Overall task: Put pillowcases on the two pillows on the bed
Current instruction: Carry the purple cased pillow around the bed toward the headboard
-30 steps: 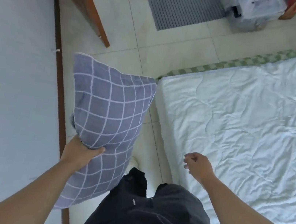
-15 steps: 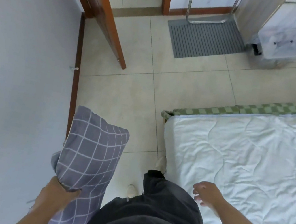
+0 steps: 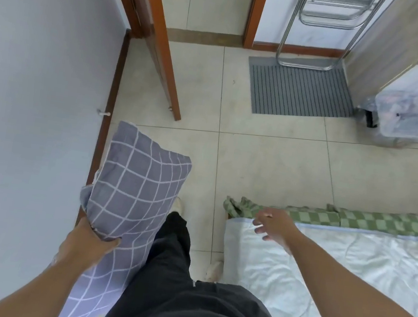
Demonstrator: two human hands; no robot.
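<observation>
The left hand [image 3: 87, 242] grips the pillow [image 3: 125, 205] at 8 o'clock, thumb across the front of the grey checked case and fingers hidden behind it. The pillow hangs beside the left leg, off the bed and close to the wall [image 3: 28, 104]. The right hand [image 3: 273, 226] hovers at 4 o'clock over the near corner of the bed [image 3: 348, 274], fingers loosely spread and holding nothing. A green checked sheet [image 3: 356, 219] shows along the bed's far edge at 3 o'clock.

This pillow looks already cased, so I judge the step in hand to be carrying it to its place. No 2nd pillow or spare case shows in view. The next move likely calls for laying this 1 flat on the bed, then finding the other. The door [image 3: 160, 42] stands open at 11 o'clock, a mat [image 3: 299, 90] at 1 o'clock.
</observation>
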